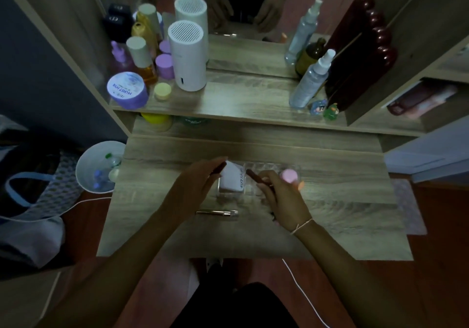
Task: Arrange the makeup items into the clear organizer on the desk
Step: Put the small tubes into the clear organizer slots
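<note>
Over the middle of the desk [330, 221] we hold both hands above the clear organizer [256, 190], which sits near the front edge so we can reach each compartment without stretching. Our left hand [200, 183] is closed around a dark slim stick [218, 169], tip tilted toward the organizer, and our right hand [281, 195] pinches a second dark stick [255, 176] just over the tray's centre; in this dim light we think they are lip pencils or lipsticks, but cannot be sure. We carry 1 in each hand, probably to drop them side by side. Inside the organizer's left compartment already lies a white pouch [232, 179], and a pink-lidded jar [288, 175] occupies the right end. Nearer to us, a silver-capped tube [218, 212] lies flat on the wood, not yet stowed.
</note>
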`<action>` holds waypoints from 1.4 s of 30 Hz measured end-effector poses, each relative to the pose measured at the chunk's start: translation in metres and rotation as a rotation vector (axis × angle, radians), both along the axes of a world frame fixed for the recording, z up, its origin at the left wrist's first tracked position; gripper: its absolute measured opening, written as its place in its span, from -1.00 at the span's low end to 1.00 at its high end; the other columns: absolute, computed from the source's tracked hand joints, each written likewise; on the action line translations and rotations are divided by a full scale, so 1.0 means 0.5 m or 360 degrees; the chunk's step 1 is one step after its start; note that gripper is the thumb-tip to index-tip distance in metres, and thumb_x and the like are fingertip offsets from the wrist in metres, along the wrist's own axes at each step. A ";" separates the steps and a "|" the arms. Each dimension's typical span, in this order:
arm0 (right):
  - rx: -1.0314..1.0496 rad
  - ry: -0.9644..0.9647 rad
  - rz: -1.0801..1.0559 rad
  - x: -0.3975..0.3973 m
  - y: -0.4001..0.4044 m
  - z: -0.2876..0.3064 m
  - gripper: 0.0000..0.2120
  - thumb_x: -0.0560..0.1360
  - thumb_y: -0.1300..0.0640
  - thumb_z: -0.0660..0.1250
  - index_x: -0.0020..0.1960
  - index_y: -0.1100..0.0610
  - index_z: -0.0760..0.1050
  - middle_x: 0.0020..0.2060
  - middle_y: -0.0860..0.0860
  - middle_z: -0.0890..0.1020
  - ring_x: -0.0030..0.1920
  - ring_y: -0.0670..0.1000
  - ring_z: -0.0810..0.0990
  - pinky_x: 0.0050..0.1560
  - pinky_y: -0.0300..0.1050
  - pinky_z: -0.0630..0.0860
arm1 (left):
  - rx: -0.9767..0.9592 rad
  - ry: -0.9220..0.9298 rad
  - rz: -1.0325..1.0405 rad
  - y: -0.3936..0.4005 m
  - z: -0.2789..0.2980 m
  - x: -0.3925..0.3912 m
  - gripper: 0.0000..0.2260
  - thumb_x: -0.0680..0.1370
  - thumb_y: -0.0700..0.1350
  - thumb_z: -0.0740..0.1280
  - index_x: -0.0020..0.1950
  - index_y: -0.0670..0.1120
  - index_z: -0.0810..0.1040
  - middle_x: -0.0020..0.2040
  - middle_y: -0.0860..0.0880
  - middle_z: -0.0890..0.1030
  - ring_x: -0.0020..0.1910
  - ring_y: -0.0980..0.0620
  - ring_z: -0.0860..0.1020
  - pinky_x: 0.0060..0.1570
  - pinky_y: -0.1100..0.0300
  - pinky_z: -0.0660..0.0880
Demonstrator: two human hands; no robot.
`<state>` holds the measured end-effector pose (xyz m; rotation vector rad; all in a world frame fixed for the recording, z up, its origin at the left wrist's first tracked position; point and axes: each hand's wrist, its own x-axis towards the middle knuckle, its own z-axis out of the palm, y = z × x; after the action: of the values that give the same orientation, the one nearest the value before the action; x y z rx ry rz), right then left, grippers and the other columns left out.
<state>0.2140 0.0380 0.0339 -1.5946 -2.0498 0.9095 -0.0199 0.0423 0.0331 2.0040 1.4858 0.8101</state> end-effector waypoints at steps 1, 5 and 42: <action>0.0028 -0.0030 -0.0047 0.004 0.004 -0.002 -0.89 0.60 0.09 0.20 0.10 0.03 0.44 -0.17 -0.07 0.62 -0.19 -0.11 0.59 -0.21 -0.10 0.53 | 0.0014 -0.0007 -0.0046 0.009 0.006 0.008 -0.66 0.54 -0.26 0.31 0.31 -0.16 0.45 0.10 -0.20 0.62 0.05 -0.09 0.58 0.02 0.12 0.50; 0.0201 -0.0115 -0.0187 0.015 0.022 0.003 -0.86 0.58 0.03 0.24 0.12 -0.08 0.51 -0.14 -0.19 0.62 -0.14 -0.26 0.48 -0.14 -0.16 0.50 | 0.0060 -0.0046 -0.0096 0.044 0.016 0.047 -0.68 0.55 -0.24 0.30 0.31 -0.16 0.45 0.10 -0.21 0.61 0.03 -0.10 0.59 0.03 0.08 0.53; -0.0133 -0.0318 -0.0162 0.018 0.153 -0.052 -0.84 0.38 0.16 0.48 -0.08 0.06 0.56 -0.15 0.04 0.66 -0.17 0.01 0.61 -0.08 -0.01 0.61 | -0.0108 0.0016 -0.0018 0.101 -0.068 0.155 -0.81 0.52 -0.19 0.35 0.13 -0.16 0.51 0.01 -0.14 0.63 0.00 -0.08 0.56 0.09 0.02 0.46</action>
<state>0.2229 0.1144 0.0081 -1.8839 -2.0620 0.8392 0.0575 0.0930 -0.0008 1.9677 1.4862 0.7362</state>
